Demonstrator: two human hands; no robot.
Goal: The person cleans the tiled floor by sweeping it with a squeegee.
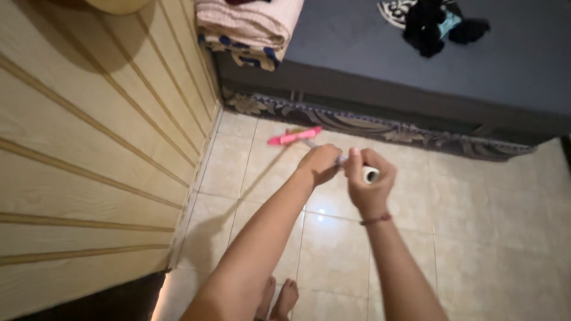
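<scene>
Both hands grip a long-handled floor broom by the upper end of its pole.

The left hand (319, 164) is clenched round the pale handle (342, 159) lower down; the right hand (370, 181) wraps the top end, where the white cap shows between its fingers. From this grip the pole runs away and to the left, down to the pink broom head (294, 137), which lies on the beige tiled floor (488, 238) just before the patterned bed skirt (380, 128). The left hand is nearer the head. Wood-look wall panels (89, 148) stand on the left; folded blankets (250, 27) and dark clothes (434, 27) rest on the bed.
</scene>
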